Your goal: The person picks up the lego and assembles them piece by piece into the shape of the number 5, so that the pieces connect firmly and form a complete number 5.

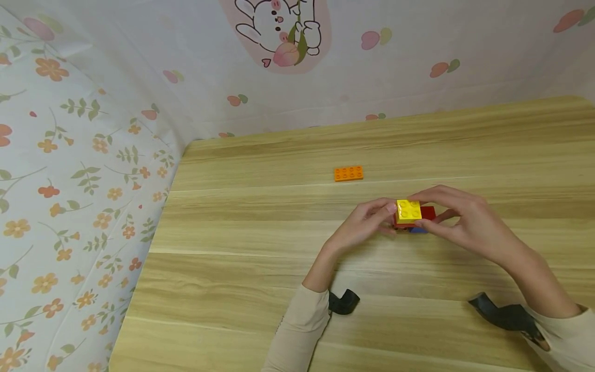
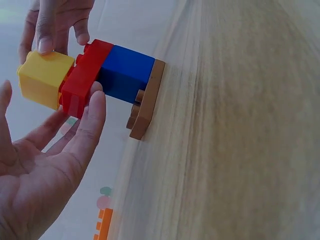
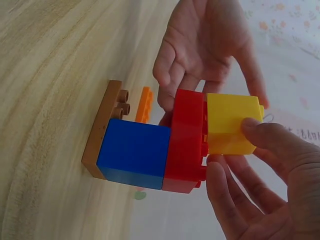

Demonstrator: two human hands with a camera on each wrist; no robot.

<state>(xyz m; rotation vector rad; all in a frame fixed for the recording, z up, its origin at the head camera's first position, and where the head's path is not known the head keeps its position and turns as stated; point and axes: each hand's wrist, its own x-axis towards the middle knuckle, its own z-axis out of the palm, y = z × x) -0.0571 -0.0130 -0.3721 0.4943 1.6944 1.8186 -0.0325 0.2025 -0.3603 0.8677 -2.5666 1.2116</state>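
A yellow brick (image 3: 232, 122) stands at the left end of a longer red brick (image 3: 185, 142), with red studs showing in the gap between them. Under the red brick are a blue brick (image 3: 134, 152) and, on the table, a flat brown brick (image 3: 102, 132) with some bare studs. My right hand (image 1: 469, 222) pinches the yellow brick between thumb and fingers. Beside the stack's left end, my left hand (image 1: 362, 222) touches the red brick with its fingertips; its thumb stands apart from the yellow brick in the left wrist view.
A flat orange brick (image 1: 348, 174) lies behind the stack on the wooden table (image 1: 241, 217). Patterned cloth (image 1: 195, 67) hangs along the table's back and left edges. Black straps or mounts (image 1: 344, 302) stick out by both sleeves.
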